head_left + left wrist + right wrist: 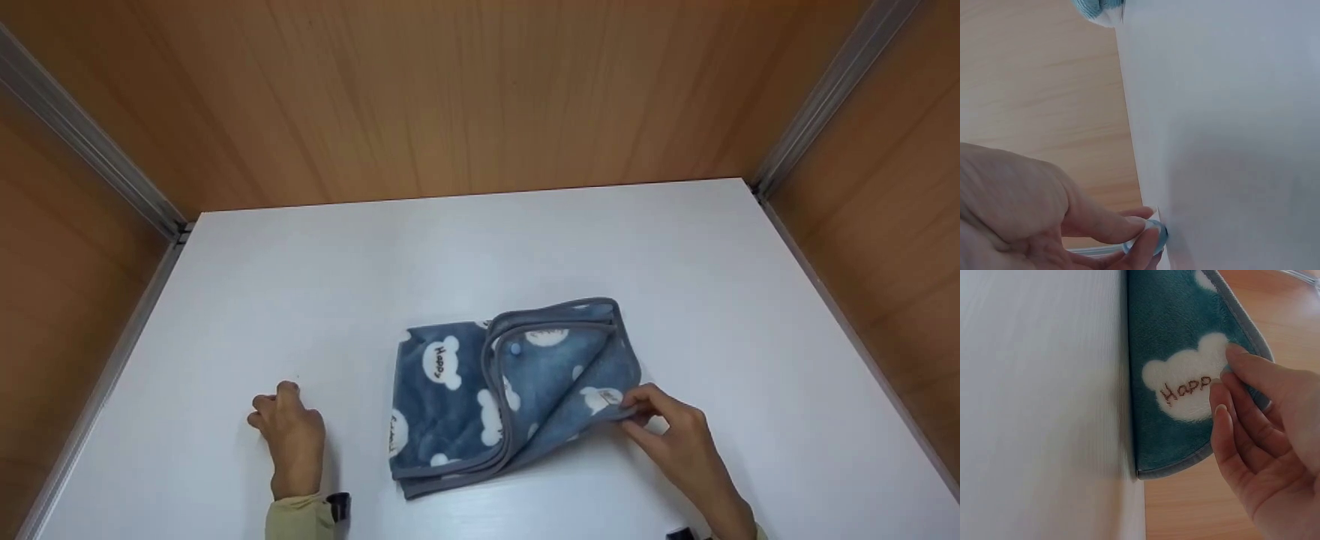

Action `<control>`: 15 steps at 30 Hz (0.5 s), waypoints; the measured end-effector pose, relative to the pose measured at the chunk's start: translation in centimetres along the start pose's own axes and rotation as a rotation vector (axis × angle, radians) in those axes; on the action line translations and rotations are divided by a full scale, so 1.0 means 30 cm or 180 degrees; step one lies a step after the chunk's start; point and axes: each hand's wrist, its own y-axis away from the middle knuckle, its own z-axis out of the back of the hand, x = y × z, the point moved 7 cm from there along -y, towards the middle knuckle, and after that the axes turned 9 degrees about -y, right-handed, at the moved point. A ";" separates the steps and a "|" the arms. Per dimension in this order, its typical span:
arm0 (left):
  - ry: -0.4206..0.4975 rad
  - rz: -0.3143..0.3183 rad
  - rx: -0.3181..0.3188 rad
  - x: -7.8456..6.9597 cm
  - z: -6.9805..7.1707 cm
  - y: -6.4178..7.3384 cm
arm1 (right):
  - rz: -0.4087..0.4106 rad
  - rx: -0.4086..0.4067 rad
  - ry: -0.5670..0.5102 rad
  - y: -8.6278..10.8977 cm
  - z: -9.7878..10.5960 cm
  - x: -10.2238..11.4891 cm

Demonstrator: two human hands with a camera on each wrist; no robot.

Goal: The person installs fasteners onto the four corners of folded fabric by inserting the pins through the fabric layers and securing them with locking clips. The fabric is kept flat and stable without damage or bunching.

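A blue fleece blanket (450,397) with white bear-head prints and grey edging lies folded on the white table. Its right part is turned over in loose layers, with a blue snap button (515,349) on top. My right hand (675,435) pinches the blanket's near right corner between thumb and fingers; the right wrist view shows the raised cloth (1185,439) with "Happ" lettering. My left hand (292,439) is left of the blanket, apart from it, fingers bent. In the left wrist view its fingertips close round a small light-blue and white thing (1160,239); I cannot tell its kind.
The white table (337,262) stretches out around the blanket. A wooden panel (465,97) rises along its back, with more wooden panels (877,247) at the sides. Metal rails run down both back corners.
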 end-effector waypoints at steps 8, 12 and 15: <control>0.0071 -0.0117 -0.0373 -0.043 0.020 0.010 | -0.0023 -0.0003 0.0012 0.001 0.000 -0.003; 0.0162 -0.0258 -0.0517 -0.083 0.027 0.020 | 0.0003 -0.0006 0.0023 0.002 0.000 -0.003; 0.0284 -0.0299 -0.0523 -0.113 0.027 0.031 | -0.0022 -0.0011 0.0064 0.003 0.000 -0.005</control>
